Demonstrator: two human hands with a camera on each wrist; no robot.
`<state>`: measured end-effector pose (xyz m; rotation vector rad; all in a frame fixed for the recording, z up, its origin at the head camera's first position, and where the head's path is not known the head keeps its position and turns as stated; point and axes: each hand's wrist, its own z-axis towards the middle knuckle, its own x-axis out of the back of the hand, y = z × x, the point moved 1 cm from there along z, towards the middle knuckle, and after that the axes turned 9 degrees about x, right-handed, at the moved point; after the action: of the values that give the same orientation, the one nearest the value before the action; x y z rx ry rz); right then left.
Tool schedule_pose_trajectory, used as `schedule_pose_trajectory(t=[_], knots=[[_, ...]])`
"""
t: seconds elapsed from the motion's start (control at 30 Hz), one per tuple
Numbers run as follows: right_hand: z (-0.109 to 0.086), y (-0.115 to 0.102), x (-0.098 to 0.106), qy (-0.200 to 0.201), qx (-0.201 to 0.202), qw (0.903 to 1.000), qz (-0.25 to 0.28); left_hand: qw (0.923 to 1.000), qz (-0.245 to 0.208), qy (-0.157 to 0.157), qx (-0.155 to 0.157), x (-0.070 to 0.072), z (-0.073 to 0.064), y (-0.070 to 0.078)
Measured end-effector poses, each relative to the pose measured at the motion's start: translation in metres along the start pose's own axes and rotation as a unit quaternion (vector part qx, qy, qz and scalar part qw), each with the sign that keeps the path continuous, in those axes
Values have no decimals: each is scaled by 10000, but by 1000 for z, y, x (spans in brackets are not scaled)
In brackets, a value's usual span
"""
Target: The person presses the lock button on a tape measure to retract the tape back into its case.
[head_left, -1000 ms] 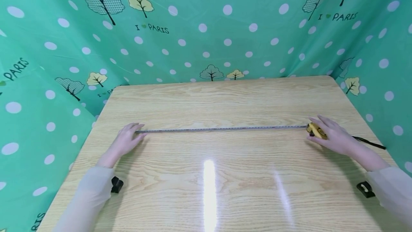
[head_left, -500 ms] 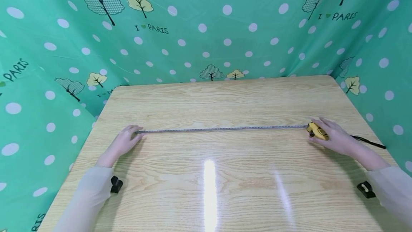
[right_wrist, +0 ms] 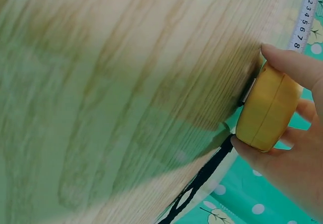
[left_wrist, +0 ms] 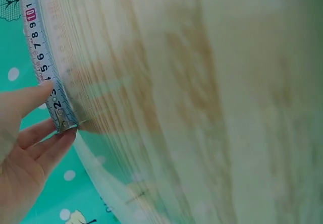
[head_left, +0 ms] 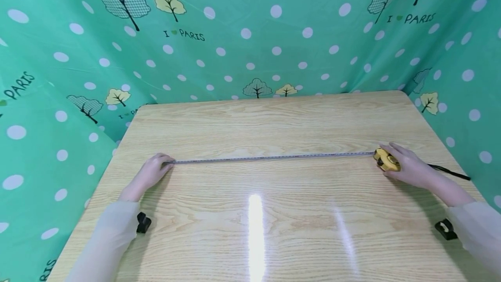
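Observation:
A yellow tape measure [head_left: 385,160] is near the right side of the wooden table, its blade [head_left: 274,157] drawn out in a long straight line to the left. My right hand [head_left: 411,167] grips the case, with the thumb and fingers on opposite sides of it in the right wrist view. At the far end, my left hand [head_left: 154,171] pinches the blade near its metal hook [left_wrist: 65,125]. The left thumb lies over the low numbers, and fingers sit beneath the hook. A black wrist strap [right_wrist: 204,176] trails from the case.
The wooden table [head_left: 219,123] has rounded back corners. Green dotted cloth [head_left: 219,21] with tree prints hangs behind and on both sides. A black wrist mount [head_left: 143,222] shows at the left sleeve, another mount [head_left: 446,229] at the right. Bright light reflects off the tabletop.
My left thumb and fingers have closed together on the blade's end, which has dipped slightly toward me. My right hand has shifted slightly right, and more of the yellow case shows.

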<state>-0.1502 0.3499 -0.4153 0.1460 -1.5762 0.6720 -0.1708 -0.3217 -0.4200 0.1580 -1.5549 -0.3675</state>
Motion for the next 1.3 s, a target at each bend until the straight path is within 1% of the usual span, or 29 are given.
schedule_pose_trajectory(t=[0.13, 0.23, 0.47, 0.6, 0.7, 0.83, 1.0, 1.17, 1.3], knots=[[1, 1, 1, 64, 164, 9998, -34, 10000, -26, 42, -43, -1, 1, -2], [2, 1, 3, 66, 229, 9997, -7, 10000, -42, 69, -3, -2, 2, -3], [3, 3, 6, -246, 39, 9993, 294, 9999, -38, 143, -4, -3, 2, -3], [4, 4, 8, -354, -13, 9988, 342, 9998, -72, 157, -38, -1, 1, -2], [5, 4, 8, -409, -48, 9987, 315, 9999, -87, 111, -21, 2, 1, -1], [6, 3, 9, -478, -121, 9983, 307, 10000, -20, 75, 7, 4, 0, 0], [6, 1, 11, -541, -141, 9977, 382, 9999, 48, 117, -12, 4, -1, 1], [5, 0, 15, -461, 14, 9984, 323, 9999, 51, 144, 53, 4, -2, 2], [5, -1, 18, -315, 179, 9990, 272, 9999, 49, 73, 143, 5, -2, 3]])
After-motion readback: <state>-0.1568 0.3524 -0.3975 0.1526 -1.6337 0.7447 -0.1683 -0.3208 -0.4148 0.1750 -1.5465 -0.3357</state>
